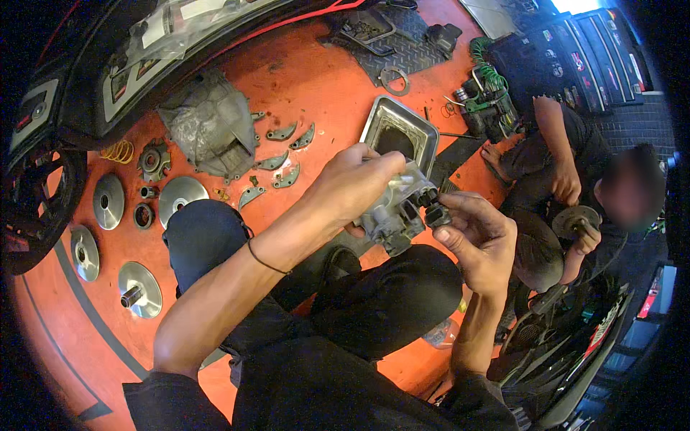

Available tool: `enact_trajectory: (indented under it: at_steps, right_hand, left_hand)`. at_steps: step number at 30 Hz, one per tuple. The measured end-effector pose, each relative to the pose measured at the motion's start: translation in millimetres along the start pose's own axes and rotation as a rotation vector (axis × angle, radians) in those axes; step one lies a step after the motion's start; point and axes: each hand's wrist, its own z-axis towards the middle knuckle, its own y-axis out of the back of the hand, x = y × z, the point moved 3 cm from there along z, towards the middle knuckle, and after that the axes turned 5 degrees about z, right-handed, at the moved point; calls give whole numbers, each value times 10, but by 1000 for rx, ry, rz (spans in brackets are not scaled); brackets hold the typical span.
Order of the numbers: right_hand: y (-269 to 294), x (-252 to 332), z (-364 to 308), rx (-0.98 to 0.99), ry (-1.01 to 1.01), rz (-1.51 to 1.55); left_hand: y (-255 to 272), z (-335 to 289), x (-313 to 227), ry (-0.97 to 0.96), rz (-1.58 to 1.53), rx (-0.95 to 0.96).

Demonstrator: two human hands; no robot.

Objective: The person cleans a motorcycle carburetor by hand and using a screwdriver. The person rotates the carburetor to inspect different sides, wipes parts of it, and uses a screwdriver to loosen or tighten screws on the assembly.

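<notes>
Housing of grey metal [382, 218], one in number, was held above the lap, just on the near side of one metal tray [433, 144]. It was gripped from above by the left hand [359, 179], its fingers curled around the upper part. One black connector [437, 215] was pinched between thumb and fingers of the right hand [483, 241] at the housing's side; whether the two were joined could not be told.

The tray, stained dark inside, was set on the orange floor [338, 115]. To its left, five curved grey pieces [287, 176] were spread beside one large grey casing [208, 126]. Further left, four shiny discs [109, 201] were scattered, with one yellow spring [117, 151] and one finned metal part [153, 159] near them. Beyond the tray, one flat ring [385, 77] was seen by a ridged mat [431, 61].

At the right, one round plate [571, 223] was held in a co-worker's hand [589, 237]. Past the co-worker, several stickers [550, 54] were borne by a dark tool chest [564, 39], their print mostly too small to be made out.
</notes>
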Motion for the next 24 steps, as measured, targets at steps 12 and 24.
enact_trajectory:
  at_steps: [12,24]
  right_hand:
    - [-62,-48,39,-37,-42,-4]
    - [-119,-99,171,-131,-139,117]
  left_hand:
    - [26,-39,-14,-16,50,-74]
    - [26,24,14,112,-89,89]
